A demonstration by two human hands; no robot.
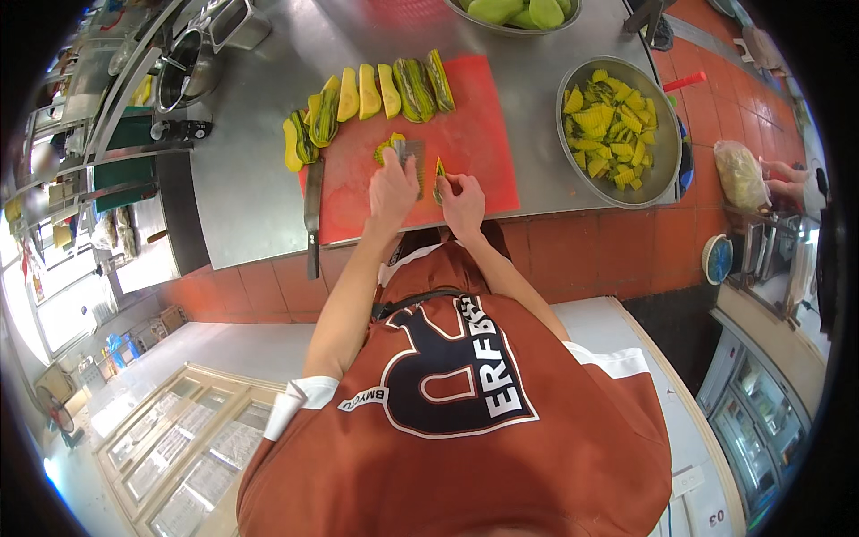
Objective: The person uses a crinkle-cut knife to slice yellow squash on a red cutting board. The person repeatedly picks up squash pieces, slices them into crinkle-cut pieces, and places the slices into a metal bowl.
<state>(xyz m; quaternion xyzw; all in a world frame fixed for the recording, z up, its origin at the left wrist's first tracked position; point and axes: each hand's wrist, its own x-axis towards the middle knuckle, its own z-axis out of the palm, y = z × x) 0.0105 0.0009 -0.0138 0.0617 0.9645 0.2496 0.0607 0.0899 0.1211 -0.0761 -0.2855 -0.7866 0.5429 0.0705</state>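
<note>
My left hand [392,191] grips a crinkle cutter with a ridged metal blade [415,164] over the red cutting board [470,121]. Beside the blade lie some cut yellow squash pieces [387,149]. Between the fingers of my right hand [464,203] is a narrow squash wedge [439,182] with green skin, held at the board's near part. Along the far side of the board runs a row of squash wedges [368,92], some with yellow flesh up, others showing striped green skin. At the board's left edge rests a kitchen knife [313,208], its black handle past the table edge.
On the steel table [241,201], a metal bowl [671,158] at the right holds crinkle-cut squash pieces. Another bowl [493,27] beyond contains pale green vegetables. Metal pans [240,27] and a black bottle [181,130] stand at the left. Another person's legs [785,184] appear far right.
</note>
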